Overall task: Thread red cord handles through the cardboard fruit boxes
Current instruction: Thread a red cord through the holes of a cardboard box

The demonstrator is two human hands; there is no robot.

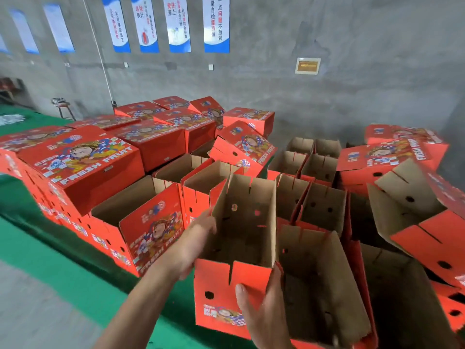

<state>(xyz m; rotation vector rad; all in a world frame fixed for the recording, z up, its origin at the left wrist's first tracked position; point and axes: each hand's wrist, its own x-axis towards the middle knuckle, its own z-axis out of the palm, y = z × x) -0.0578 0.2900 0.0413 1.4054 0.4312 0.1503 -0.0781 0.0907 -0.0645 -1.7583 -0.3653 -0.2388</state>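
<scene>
Where the grey concrete wall [327, 96] rises behind everything, a row of blue-and-white posters with Chinese writing [216, 23] hangs along its top. Below it a green-covered worktop [50, 250] carries a broad mass of red printed cardboard fruit boxes. On the left stand the closed red boxes marked FRESH FRUIT [83, 162], packed side by side and stacked. In the middle and right sit many open-topped red boxes with plain brown insides [319, 170], crowded against one another, and at the far right several tipped red boxes [415, 205] lie on their sides.

Nearest the person is the open red cardboard box with round holes in its walls [241, 238], upright among the others, its flaps standing up. The left hand [193, 245] lies against the outside of its left wall, fingers fairly straight and blurred, so whether that grip clamps the cardboard cannot be told. The right hand [264, 308] takes the near right corner of the same box, thumb on the red front face and fingers wrapped round the corner, the grip closed on the cardboard. A small metal stool [63, 107] stands far left by the wall.
</scene>
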